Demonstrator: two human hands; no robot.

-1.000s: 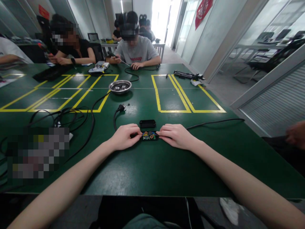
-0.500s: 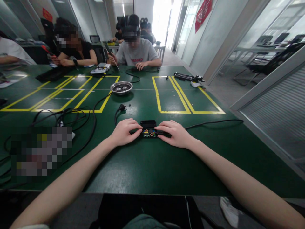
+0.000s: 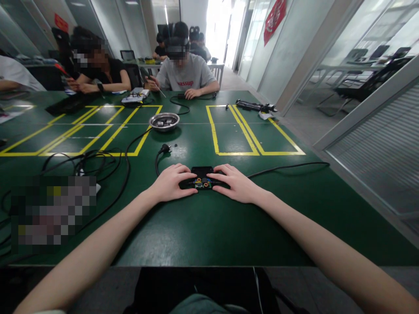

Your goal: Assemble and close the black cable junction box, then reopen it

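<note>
L hand (image 3: 170, 183) + R hand (image 3: 238, 184) gripping case (image 3: 205, 189) ends, thumbs nearside | PCB (image 3: 200, 185) in, exposed | cover (image 3: 202, 169) just behind, off; not yet fitted

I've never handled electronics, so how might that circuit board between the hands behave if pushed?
The circuit board looks fragile: its small parts lie uncovered. Sitting flat, it would probably slide rather than roll on the shiny table. The black cable on the right could drag, if attached.
</note>
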